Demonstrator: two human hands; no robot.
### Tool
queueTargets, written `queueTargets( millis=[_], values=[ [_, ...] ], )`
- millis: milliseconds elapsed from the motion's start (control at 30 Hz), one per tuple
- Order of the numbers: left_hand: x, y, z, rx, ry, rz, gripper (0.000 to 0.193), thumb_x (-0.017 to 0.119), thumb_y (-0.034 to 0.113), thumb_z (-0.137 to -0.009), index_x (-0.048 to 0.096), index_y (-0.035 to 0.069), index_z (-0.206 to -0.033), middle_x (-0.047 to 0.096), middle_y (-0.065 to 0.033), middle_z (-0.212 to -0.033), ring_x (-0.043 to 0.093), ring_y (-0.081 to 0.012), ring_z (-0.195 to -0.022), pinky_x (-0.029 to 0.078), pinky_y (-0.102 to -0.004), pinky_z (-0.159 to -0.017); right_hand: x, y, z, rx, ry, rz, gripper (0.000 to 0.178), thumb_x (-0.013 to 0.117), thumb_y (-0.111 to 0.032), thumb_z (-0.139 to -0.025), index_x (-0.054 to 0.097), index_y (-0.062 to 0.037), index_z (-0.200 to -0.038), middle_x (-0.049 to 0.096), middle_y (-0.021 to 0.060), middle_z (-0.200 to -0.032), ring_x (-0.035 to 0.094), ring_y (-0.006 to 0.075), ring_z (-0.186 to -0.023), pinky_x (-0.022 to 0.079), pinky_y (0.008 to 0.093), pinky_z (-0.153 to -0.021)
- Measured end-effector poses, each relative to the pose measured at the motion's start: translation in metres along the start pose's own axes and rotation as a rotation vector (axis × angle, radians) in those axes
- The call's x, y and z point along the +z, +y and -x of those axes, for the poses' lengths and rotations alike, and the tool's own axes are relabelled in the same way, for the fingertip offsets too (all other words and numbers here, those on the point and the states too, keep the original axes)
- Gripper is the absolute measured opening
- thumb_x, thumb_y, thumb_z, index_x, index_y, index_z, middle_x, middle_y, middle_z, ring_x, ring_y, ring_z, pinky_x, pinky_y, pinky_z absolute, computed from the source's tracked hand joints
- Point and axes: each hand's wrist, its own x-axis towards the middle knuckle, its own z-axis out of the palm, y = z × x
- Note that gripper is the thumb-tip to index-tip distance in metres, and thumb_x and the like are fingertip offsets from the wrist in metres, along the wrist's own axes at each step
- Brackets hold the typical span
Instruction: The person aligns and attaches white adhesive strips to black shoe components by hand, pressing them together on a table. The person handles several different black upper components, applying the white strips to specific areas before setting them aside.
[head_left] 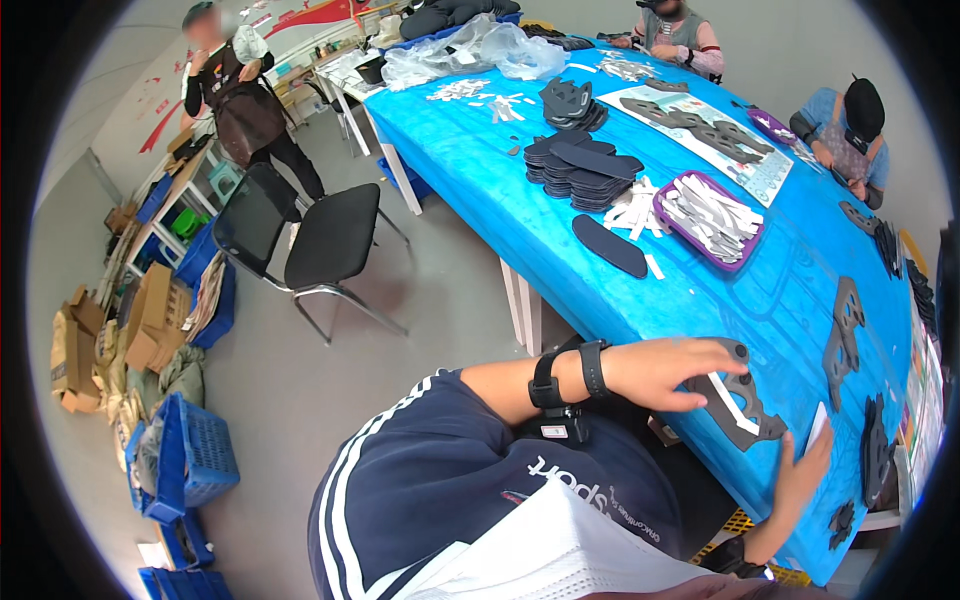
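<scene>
My left hand (pixel 668 371) lies flat on a dark grey cut piece (pixel 752 418) at the near edge of the blue table (pixel 600 290) and pins it down. A white strip (pixel 733 404) lies along that piece. My right hand (pixel 798 478) rests on the table just below it, its fingertips on a small white strip (pixel 818 424). A black strap and a small device (pixel 560 385) sit on my left wrist. More dark cut pieces (pixel 843 335) lie beyond my hands.
Stacks of dark insoles (pixel 580 165) and a purple tray of white strips (pixel 710 218) sit mid-table. Two people work at the far side (pixel 850 130), and another stands at the back left (pixel 235 85). A black chair (pixel 320 240), blue crates (pixel 185 460) and cardboard (pixel 85 350) stand on the floor.
</scene>
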Motion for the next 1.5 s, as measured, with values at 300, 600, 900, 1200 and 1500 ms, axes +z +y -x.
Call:
queueTargets(
  millis=[300, 600, 900, 1200, 1500],
  values=[
    [0.03, -0.049, 0.009, -0.021, 0.057, -0.511, 0.066, 0.071, 0.04, -0.078, 0.048, 0.012, -0.133, 0.044, -0.0166, -0.139, 0.044, -0.035, -0.125, 0.033, -0.0463, -0.103, 0.013, 0.062, 0.004, 0.157, -0.109, -0.093, 0.074, 0.067, -0.029, -0.084, 0.033, -0.0017, -0.143, 0.042, 0.0247, -0.14, 0.041, 0.0382, -0.128, 0.032, 0.0441, -0.106],
    [0.028, -0.046, 0.007, -0.072, 0.103, -0.462, 0.06, 0.072, 0.035, -0.077, 0.052, 0.011, -0.128, 0.047, -0.0144, -0.135, 0.048, -0.0334, -0.117, 0.037, -0.0448, -0.098, 0.017, 0.055, -0.004, 0.234, 0.068, -0.347, 0.063, 0.064, -0.007, -0.083, 0.039, -0.005, -0.14, 0.056, 0.0159, -0.112, 0.053, 0.0264, -0.1, 0.04, 0.0359, -0.092],
    [0.026, -0.042, 0.002, -0.04, 0.185, -0.475, 0.06, 0.074, 0.028, -0.076, 0.05, 0.011, -0.128, 0.05, -0.0118, -0.128, 0.049, -0.0308, -0.117, 0.035, -0.0443, -0.101, 0.009, 0.054, -0.003, 0.222, 0.227, -0.785, 0.041, 0.057, -0.009, -0.093, 0.049, -0.0032, -0.133, 0.057, 0.0061, -0.104, 0.053, 0.0135, -0.089, 0.043, 0.0269, -0.079],
    [0.012, 0.006, -0.007, -0.074, 0.115, 0.361, 0.071, 0.074, 0.022, -0.081, 0.038, 0.008, -0.141, 0.057, -0.011, -0.125, 0.06, -0.0224, -0.104, 0.048, -0.0355, -0.088, -0.024, -0.045, 0.023, -0.179, -0.045, -0.912, 0.023, 0.068, -0.001, -0.081, 0.063, 0.0017, -0.103, 0.061, 0.0107, -0.092, 0.056, 0.0177, -0.082, 0.045, 0.0285, -0.072],
    [-0.017, 0.035, 0.025, -0.104, 1.263, -0.284, 0.014, 0.067, 0.013, -0.087, 0.065, 0.004, -0.098, 0.065, -0.0096, -0.083, 0.064, -0.0203, -0.074, 0.051, -0.0329, -0.07, -0.093, -0.14, 0.017, -0.565, 0.363, -0.517, 0.097, 0.083, -0.04, -0.068, 0.02, -0.0025, -0.131, 0.061, 0.0112, -0.093, 0.054, 0.0279, -0.073, 0.045, 0.0393, -0.065]
  ],
)
